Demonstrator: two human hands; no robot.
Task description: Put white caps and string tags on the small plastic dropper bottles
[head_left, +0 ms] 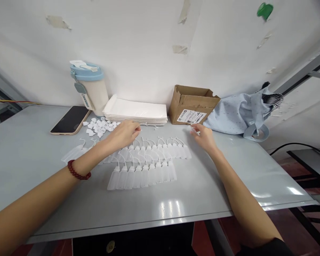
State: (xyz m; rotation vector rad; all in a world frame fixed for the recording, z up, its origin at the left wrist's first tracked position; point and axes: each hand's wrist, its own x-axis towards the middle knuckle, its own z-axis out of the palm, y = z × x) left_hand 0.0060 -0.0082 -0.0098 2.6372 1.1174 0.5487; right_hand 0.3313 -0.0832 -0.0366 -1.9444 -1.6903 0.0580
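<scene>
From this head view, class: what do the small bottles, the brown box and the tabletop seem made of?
Small bottles: translucent whitish plastic, probably soft; grey shows faintly through. Brown box: matt corrugated cardboard, with creased, folded flaps. Tabletop: smooth glossy grey sheet, perhaps laminate; it mirrors lights.

The left hand (124, 133) hides some bottles (144, 176).

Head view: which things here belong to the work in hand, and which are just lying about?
In use: left hand, right hand, rows of white bottles, pile of white caps; probably stack of white pouches, cardboard box.
Lying about: phone, tumbler, blue cloth bag.
</scene>
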